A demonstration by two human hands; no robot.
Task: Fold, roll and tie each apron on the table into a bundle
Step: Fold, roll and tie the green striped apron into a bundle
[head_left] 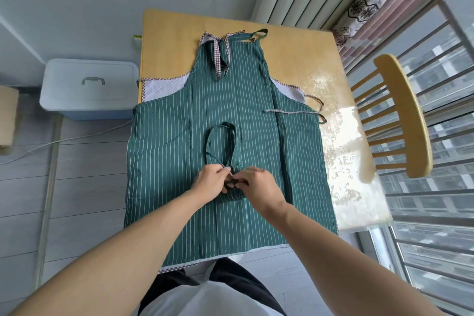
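A small green striped bundle (pixel 230 194) lies between the hands, on top of a spread green apron (pixel 230 110) of the same cloth. Both hands meet over the bundle's far end: the left hand (pixel 211 181) and the right hand (pixel 259 185) each have fingers curled in, pinching the dark strap ends there, apparently mid-knot. A strap loop (pixel 221 140) runs out just beyond the fingers.

The likely trouble is slack. If either pinch eases before the knot is drawn tight, the roll could spring open. Bundle and spread apron match in colour, so a strap end could also catch the cloth under it and drag it along.

A second, pale apron (pixel 164 88) with checked trim shows at the edges beneath the green one, beyond the hands. Both rest on a wooden tabletop (pixel 174 31), glossy and sunlit to the right of the hands. Further right stand a wooden chair (pixel 402 115) and a barred window; curtains hang beyond. Left of the hands, on the floor, sits a lidded plastic box (pixel 88 87).
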